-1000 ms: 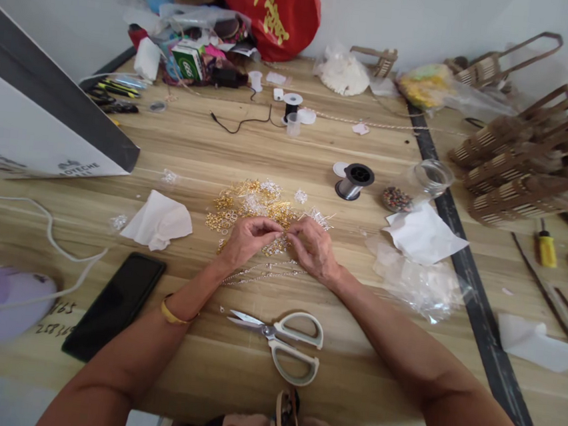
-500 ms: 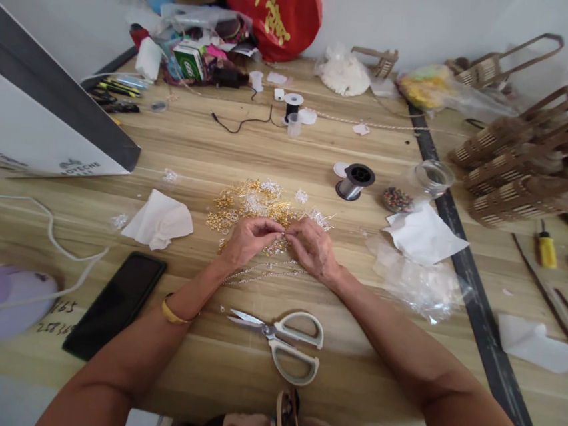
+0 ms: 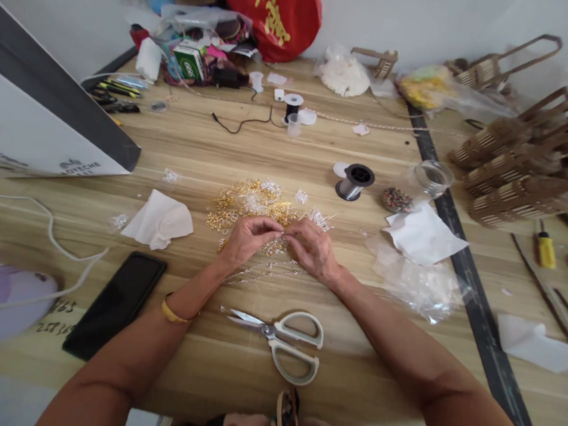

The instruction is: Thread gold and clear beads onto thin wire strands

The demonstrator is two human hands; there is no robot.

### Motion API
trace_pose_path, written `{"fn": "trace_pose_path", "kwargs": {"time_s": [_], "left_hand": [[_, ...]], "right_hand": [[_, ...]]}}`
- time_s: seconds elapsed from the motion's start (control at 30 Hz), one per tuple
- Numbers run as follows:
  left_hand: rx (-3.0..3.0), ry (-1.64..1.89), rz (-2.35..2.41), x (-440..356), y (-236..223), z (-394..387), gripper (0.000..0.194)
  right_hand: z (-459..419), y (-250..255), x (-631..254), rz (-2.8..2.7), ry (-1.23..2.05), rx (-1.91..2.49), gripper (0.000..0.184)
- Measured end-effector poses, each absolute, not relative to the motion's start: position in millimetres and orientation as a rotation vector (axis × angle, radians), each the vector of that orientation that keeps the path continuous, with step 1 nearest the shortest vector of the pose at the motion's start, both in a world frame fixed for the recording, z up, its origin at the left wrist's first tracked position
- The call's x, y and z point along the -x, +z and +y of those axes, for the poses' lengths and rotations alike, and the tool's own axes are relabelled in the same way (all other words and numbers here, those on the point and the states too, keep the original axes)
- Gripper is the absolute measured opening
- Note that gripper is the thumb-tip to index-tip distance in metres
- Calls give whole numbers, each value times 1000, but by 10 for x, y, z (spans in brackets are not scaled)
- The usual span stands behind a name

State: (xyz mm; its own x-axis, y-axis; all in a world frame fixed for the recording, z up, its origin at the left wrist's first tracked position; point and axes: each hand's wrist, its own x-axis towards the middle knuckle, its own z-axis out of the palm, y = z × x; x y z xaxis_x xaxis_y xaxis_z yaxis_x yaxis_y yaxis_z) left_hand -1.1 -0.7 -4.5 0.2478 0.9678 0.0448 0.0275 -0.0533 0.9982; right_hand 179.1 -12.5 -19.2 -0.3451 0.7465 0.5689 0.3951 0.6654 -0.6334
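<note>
My left hand (image 3: 253, 238) and my right hand (image 3: 312, 247) meet fingertip to fingertip over the near side of a pile of gold and silver jewelry findings (image 3: 250, 200). Both are closed in a pinch. What lies between the fingertips is too small to make out. Just below the hands, a thin beaded chain (image 3: 258, 274) stretches across the wooden table, partly under my right hand. White-handled scissors (image 3: 272, 332) lie nearer to me, blades slightly parted and pointing left. Some of the findings are hidden behind my fingers.
A black phone (image 3: 114, 305) and white paper (image 3: 159, 220) lie left. To the right are a wire spool (image 3: 355, 182), a clear jar of beads (image 3: 400, 196), a paper sheet (image 3: 425, 233) and plastic bags (image 3: 422, 286). A large box (image 3: 47, 116) stands left; brown woven baskets (image 3: 535, 157) crowd the right.
</note>
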Motion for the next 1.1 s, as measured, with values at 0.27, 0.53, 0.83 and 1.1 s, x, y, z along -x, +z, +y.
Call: {"fn": "trace_pose_path", "kwargs": {"time_s": [0.27, 0.53, 0.83, 1.1], "left_hand": [[-1386, 1046, 1038, 7, -57, -6, 16], [-1429, 1020, 1028, 21, -75, -8, 15], [-1446, 1069, 1016, 24, -96, 2, 12], [-1408, 1074, 1076, 10, -65, -10, 14]], "right_hand": [[-135, -203, -1787, -1957, 490, 884, 7], [-148, -169, -1777, -1924, 513, 845, 9], [-129, -212, -1786, -1945, 493, 892, 9], [-124, -174, -1799, -2003, 478, 927, 10]]}}
